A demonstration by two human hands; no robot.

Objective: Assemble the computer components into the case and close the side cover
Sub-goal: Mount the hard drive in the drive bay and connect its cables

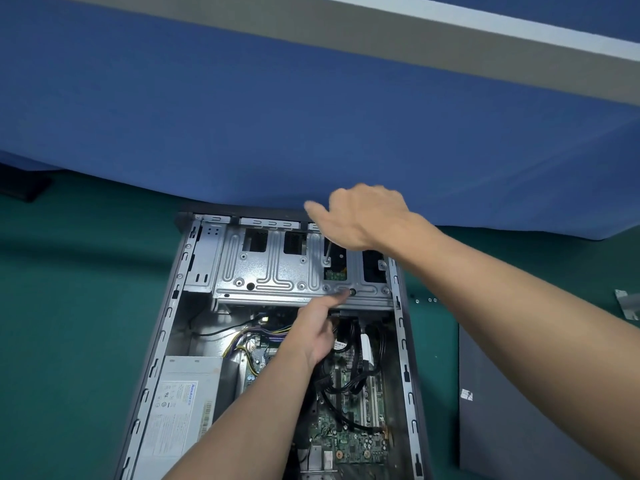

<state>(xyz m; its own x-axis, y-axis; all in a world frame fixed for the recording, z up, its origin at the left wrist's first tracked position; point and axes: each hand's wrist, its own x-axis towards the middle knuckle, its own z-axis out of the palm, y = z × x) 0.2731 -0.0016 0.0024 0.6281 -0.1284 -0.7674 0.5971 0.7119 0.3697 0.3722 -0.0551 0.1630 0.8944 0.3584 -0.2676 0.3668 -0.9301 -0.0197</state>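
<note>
1. My right grip (360, 216) is gripping a screwdriver (327, 249). The handle is lost in motion blur, but the thin shaft is standing on a screw in the drive cage (273, 268).
2. My left grip (320, 327) is holding nothing. Its forefinger is lying straight along the cage's front lip, beside a dark screw (352, 292), and is steadying the metal.
3. The case (162, 327) is lying open on the green tabletop (69, 306). The cage is sitting at its far end, with the power supply (183, 403) and motherboard (346, 441) nearer me.
4. The side cover (519, 410) is lying on the tabletop just right of the case, with loose screws (431, 300) near its far corner.
5. Handling judgement:
   - The cage is looking like stiff, thin sheet steel with sharp edges. I am judging it best held by the folded lip, clear of the black cables (346, 386).
   - The cover is probably light, broad and slippery, so I am planning to take it by both long edges.
</note>
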